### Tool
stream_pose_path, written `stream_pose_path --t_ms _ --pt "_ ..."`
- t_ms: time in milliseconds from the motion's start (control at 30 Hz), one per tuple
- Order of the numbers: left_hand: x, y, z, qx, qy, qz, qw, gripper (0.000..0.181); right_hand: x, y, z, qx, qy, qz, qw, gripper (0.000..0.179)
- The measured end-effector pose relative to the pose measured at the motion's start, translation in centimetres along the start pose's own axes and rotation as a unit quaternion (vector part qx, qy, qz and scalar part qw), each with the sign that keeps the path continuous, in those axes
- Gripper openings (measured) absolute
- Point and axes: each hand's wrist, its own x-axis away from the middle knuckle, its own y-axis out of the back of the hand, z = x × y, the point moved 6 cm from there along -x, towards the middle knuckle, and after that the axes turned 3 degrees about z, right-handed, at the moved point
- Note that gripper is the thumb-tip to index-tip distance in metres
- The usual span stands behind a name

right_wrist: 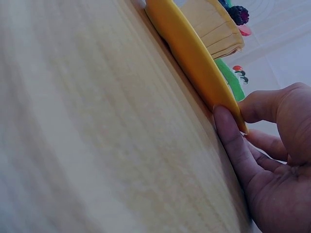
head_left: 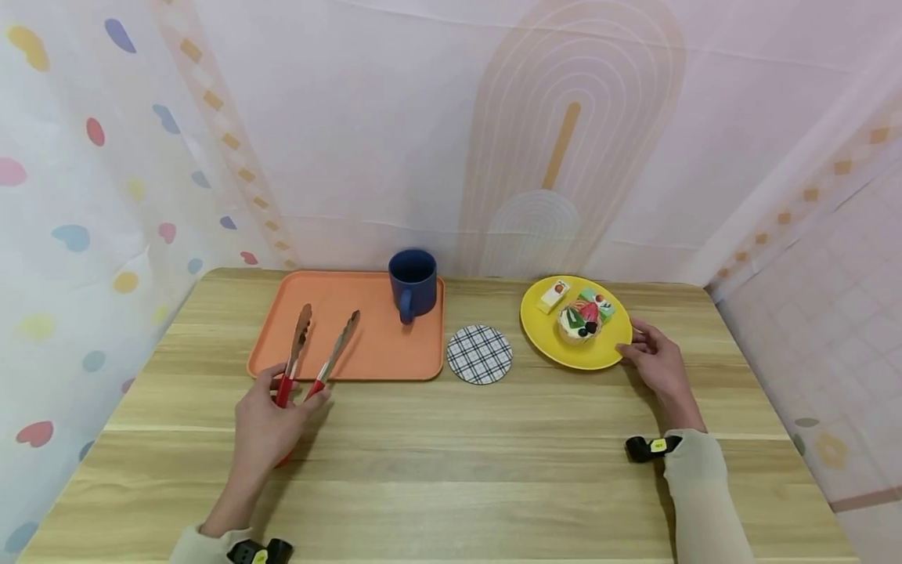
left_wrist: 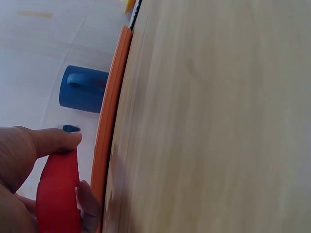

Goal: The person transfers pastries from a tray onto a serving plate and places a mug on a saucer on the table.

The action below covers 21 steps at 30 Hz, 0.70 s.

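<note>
Red-handled metal tongs (head_left: 285, 388) are gripped in my left hand (head_left: 266, 419), their arms spread and their tips over the orange tray (head_left: 366, 356). In the left wrist view, thumb and fingers wrap the red handle (left_wrist: 58, 194). At the right, my right hand (head_left: 658, 364) pinches the rim of a yellow plate (head_left: 543, 333); the right wrist view has the thumb and fingers at the plate's edge (right_wrist: 194, 58). On the plate sit a fruit-topped tart (head_left: 574, 325), a small white cake piece (head_left: 553, 296) and a green-and-white cake piece (head_left: 604, 308).
A dark blue mug (head_left: 416, 286) stands on the tray's back right corner, its handle toward me. Between tray and plate lies a round checked coaster (head_left: 480, 355). The wooden table (head_left: 451, 470) ends at a patterned cloth backdrop (head_left: 352, 141).
</note>
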Motion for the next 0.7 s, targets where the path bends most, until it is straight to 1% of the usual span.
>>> stream_pose_path --t_ms 200,433,567,700 --pt "0.0 0.5 0.4 -0.009 0.009 0.009 0.9999 0.083 0.0 -0.1 0.0 -0.008 -0.001 -0.002 1.0000 0.063" --pt "0.4 0.9 1.0 -0.015 0.011 0.018 0.9997 0.079 0.0 -0.1 -0.1 -0.004 -0.003 -0.001 1.0000 0.063" --pt "0.6 1.0 1.3 -0.020 0.020 0.027 0.9992 0.083 -0.1 0.0 -0.1 -0.007 0.001 -0.003 1.0000 0.063" --pt "0.6 1.2 1.5 -0.030 0.020 0.028 0.9989 0.087 -0.2 0.0 -0.2 -0.010 0.003 -0.006 0.9999 0.062"
